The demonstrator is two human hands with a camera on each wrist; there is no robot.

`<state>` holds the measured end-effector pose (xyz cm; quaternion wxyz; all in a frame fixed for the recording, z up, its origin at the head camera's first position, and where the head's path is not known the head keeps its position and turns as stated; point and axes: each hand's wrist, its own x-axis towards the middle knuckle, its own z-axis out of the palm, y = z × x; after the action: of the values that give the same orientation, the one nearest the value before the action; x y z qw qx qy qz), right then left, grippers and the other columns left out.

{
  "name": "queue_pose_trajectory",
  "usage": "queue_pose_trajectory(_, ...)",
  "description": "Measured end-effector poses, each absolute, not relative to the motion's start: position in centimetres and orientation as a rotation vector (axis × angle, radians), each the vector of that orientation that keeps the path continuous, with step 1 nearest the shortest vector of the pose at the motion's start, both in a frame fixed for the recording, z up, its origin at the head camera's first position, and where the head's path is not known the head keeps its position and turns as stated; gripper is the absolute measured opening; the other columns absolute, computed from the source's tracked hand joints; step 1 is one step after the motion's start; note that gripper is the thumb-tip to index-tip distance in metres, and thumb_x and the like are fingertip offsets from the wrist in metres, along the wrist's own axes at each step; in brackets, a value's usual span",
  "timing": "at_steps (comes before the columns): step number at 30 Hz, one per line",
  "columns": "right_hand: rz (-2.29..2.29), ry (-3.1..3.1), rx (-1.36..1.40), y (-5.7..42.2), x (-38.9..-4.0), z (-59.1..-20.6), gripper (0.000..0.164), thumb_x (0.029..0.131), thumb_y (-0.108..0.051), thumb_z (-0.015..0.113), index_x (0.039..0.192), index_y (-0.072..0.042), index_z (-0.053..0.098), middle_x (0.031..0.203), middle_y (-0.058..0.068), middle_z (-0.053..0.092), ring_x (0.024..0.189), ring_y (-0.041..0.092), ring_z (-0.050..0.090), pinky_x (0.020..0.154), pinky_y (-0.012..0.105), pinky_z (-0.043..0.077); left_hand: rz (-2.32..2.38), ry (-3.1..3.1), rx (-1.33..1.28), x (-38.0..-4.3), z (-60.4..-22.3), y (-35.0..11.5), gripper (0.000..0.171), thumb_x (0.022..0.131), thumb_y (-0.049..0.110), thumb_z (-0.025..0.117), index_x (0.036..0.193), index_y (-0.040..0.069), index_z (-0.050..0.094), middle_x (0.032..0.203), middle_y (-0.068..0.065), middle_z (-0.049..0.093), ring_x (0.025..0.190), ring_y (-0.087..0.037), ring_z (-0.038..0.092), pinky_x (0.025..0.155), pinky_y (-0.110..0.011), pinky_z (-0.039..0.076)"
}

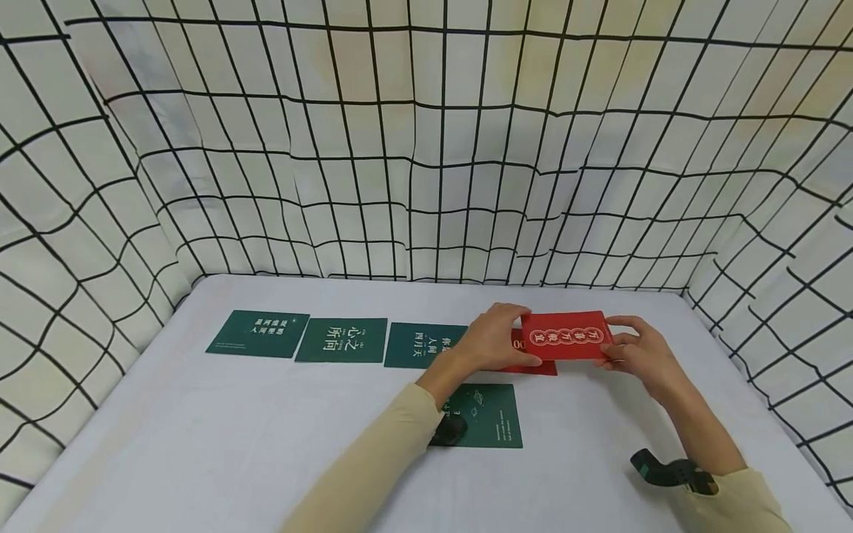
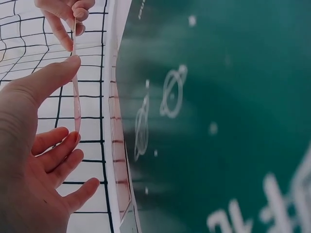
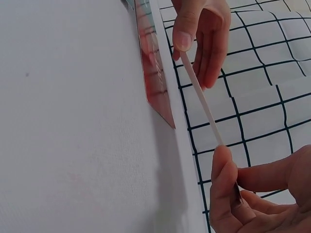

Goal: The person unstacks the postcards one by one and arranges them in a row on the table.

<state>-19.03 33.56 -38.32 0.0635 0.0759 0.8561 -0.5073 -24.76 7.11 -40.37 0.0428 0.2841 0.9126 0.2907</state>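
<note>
A red envelope with white characters in linked rings is held above the table by both hands. My left hand pinches its left end between thumb and fingertips. The right hand grips the right end. From the left wrist view, the envelope appears edge-on, and the right wrist view shows it as a thin strip between the hands. Below it, a second red envelope lies on the table, partly hidden by the left hand and the held envelope.
Three dark green cards with white writing, a left one, a middle one and a right one, line the back of the white table. Another green card lies nearer, under the left wrist. Black-grid white cloth surrounds the table.
</note>
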Motion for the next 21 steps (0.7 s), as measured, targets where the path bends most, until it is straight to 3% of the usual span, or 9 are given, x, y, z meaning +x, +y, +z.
queue_pose_trajectory(14,-1.451,2.635,0.258,34.8,-19.1,-38.4,0.066,0.106,-0.014,0.056,0.16,0.003,0.024,0.126,0.025,0.068,0.08,0.009,0.074,0.076,0.019,0.06,0.843,2.779,0.851,-24.8,-40.6,8.6,0.086,0.081,0.046,0.086,0.153,0.018,0.049,0.147,0.002,0.056,0.136,-0.014,0.049,0.103,-0.027,0.056)
queue_pose_trajectory(21,-1.39,2.653,0.28,35.5,-19.2,-38.6,0.067,0.105,-0.018,0.058,0.16,0.003,0.025,0.137,0.031,0.062,0.084,0.007,0.069,0.074,0.019,0.059,0.849,2.771,0.862,-24.6,-40.6,9.2,0.084,0.082,0.045,0.086,0.152,0.015,0.049,0.145,0.001,0.057,0.136,-0.013,0.048,0.096,-0.021,0.057)
